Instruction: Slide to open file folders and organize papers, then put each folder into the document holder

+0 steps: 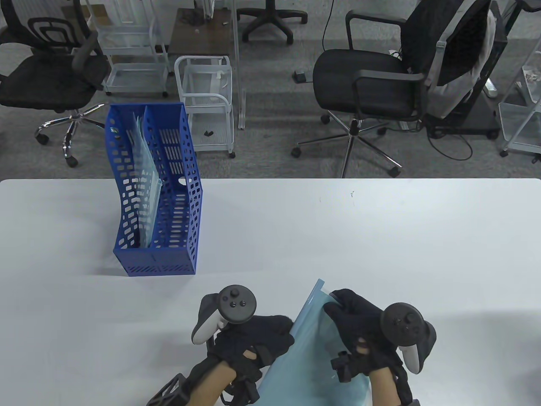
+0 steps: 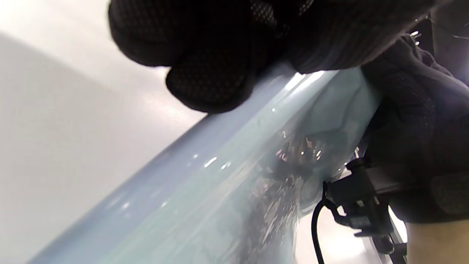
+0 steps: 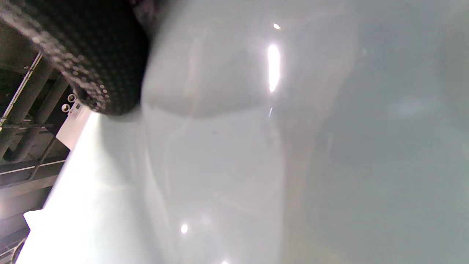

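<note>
A translucent light-blue file folder (image 1: 310, 351) is held tilted above the near edge of the white table (image 1: 338, 228). My left hand (image 1: 253, 338) grips its left long edge, and the left wrist view shows the gloved fingers (image 2: 212, 80) curled over the folder (image 2: 205, 198). My right hand (image 1: 353, 315) grips the folder near its far top corner. The right wrist view is filled by the folder's surface (image 3: 293, 146) with one fingertip (image 3: 91, 73) on it. The blue perforated document holder (image 1: 173, 203) stands at the table's left and holds several pale folders (image 1: 146, 186) in its left slot.
Beyond the table's far edge stand black office chairs (image 1: 380, 84), a white wire trolley (image 1: 207, 101) and another cart on grey carpet. The holder's right slot looks empty.
</note>
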The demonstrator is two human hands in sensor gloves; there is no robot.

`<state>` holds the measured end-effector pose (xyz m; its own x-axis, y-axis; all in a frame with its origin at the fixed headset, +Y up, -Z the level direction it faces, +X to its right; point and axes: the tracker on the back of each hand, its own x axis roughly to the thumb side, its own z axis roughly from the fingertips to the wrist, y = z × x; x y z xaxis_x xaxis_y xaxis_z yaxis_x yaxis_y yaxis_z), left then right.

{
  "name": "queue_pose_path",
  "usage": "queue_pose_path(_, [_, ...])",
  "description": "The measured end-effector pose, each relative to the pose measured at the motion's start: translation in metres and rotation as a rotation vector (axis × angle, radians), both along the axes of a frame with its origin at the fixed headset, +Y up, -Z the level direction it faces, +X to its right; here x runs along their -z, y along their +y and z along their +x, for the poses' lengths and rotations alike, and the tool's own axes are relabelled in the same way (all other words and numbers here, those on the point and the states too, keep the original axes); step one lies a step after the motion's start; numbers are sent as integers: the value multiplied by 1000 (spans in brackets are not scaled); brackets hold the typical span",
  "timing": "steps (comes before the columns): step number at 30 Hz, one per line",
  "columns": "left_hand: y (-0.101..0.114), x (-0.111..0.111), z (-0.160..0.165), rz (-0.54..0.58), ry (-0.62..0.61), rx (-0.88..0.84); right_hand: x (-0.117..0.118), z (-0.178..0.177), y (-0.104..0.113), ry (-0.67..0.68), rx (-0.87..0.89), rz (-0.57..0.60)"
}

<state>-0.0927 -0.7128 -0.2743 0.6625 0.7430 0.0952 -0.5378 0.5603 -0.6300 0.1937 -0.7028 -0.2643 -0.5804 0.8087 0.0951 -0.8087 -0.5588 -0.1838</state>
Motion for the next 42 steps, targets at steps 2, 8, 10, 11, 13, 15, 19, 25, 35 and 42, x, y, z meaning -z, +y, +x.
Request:
queue_pose_path(2, [-2, 1, 0, -8, -7, 10, 1, 1, -2, -1, 5, -9])
queue_pose_path(8, [-6, 3, 0, -49, -31, 2, 2, 1, -4, -9, -5, -13])
queue_pose_path(10, [-7, 4, -1, -67, -41, -7, 2, 1, -4, -9, -14, -12])
queue_pose_path(11, [-8, 5, -1, -71, -41, -12, 2, 1, -4, -10, -18, -10])
queue_pose_path(13, [-12, 5, -2, -80, -44, -12, 1, 0, -3, -5, -57, 8])
queue_pose_path(15, [-21, 8, -4, -148, -82, 42, -1, -3, 2, 3, -155, 61])
queue_pose_path(19, [-44, 13, -5, -327, -170, -4, -6, -10, 7, 27, -174, 134])
queue_pose_path(25, [-61, 14, 2, -445, -230, -165, -9, -9, 6, 11, -86, 217])
queue_pose_path(35, [-53, 25, -20, -370, -48, -339, -11, -3, 5, -206, -338, 165])
queue_pose_path(42, [-9, 31, -67, 58, 265, -697, -5, 2, -11, -211, -265, 36])
